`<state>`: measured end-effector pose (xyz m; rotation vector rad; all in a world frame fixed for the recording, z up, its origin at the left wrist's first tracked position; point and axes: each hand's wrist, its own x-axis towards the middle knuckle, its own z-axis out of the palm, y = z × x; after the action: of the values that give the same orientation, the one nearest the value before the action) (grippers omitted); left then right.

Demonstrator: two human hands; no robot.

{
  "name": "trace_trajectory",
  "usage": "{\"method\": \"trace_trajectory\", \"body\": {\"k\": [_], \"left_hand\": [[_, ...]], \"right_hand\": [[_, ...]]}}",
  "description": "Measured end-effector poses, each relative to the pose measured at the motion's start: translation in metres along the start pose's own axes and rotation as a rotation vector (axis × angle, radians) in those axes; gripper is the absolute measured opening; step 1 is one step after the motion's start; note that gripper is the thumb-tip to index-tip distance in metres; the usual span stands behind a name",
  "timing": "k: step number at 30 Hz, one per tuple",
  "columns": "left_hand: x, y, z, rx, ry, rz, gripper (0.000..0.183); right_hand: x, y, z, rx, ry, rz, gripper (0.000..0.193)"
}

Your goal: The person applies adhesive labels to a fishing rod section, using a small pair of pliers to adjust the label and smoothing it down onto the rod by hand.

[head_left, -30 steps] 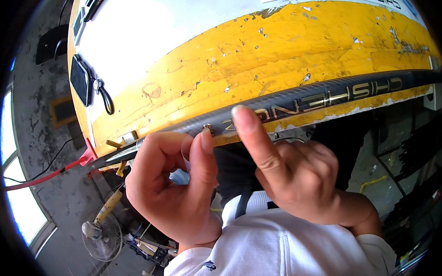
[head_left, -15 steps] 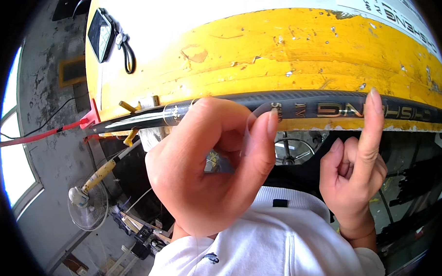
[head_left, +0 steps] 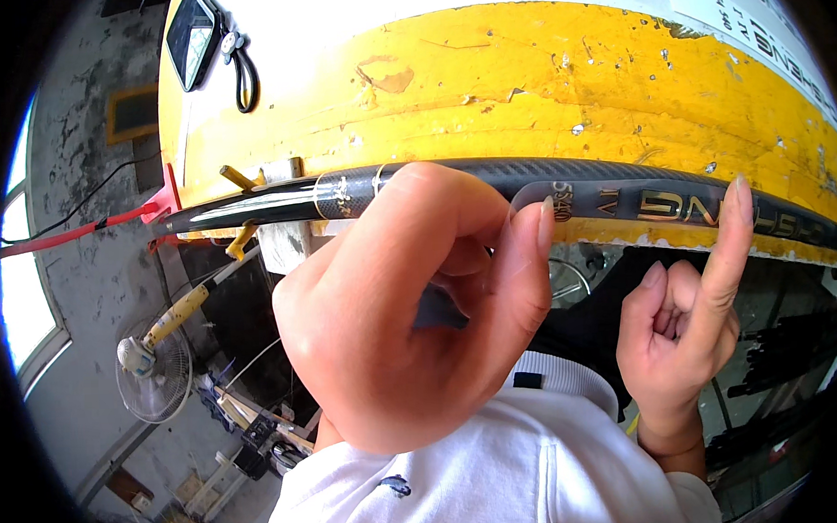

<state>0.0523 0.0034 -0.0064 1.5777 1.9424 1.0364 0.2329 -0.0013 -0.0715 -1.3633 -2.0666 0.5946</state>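
A long black carbon-weave rod (head_left: 278,204) with gold rings lies across the bench's near edge. My left hand (head_left: 375,328) is closed in front of it, thumb and forefinger pinching the end of a clear film strip (head_left: 533,192). That strip runs rightward along the rod, with gold and pale lettering under or on it; whether it is stuck down everywhere I cannot tell. My right hand (head_left: 683,321) holds nothing: its forefinger is stretched up with the tip against the lettered part of the rod, the other fingers curled in.
The rod's left part rests by yellow pegs (head_left: 238,178) on a support, near a red clamp-like piece (head_left: 166,198). A phone (head_left: 191,43) with a strap lies on the worn yellow bench (head_left: 485,65), a printed white sheet (head_left: 737,15) at far right. A fan (head_left: 153,363) stands left below.
My view has shifted slightly, so the bench and rod appear higher. Both hands sit a little further right in the picture, the left still pinching the film and the right forefinger still at the rod.
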Motion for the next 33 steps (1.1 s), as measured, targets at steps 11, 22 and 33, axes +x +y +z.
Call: {"method": "trace_trajectory", "body": {"k": [11,22,33], "left_hand": [[-0.0001,-0.0006,0.0006,0.003,0.021,-0.002,0.017],[0.0009,0.0002,-0.0014,0.022,0.005,-0.011,0.018],[-0.0006,0.0023,0.0,-0.004,0.029,-0.06,0.019]], "right_hand": [[-0.0011,0.0004,0.0001,-0.02,0.007,0.008,0.075],[-0.0007,-0.0001,0.0006,-0.024,0.011,0.016,0.074],[-0.0005,-0.0004,0.0015,-0.027,0.016,0.014,0.074]]}}
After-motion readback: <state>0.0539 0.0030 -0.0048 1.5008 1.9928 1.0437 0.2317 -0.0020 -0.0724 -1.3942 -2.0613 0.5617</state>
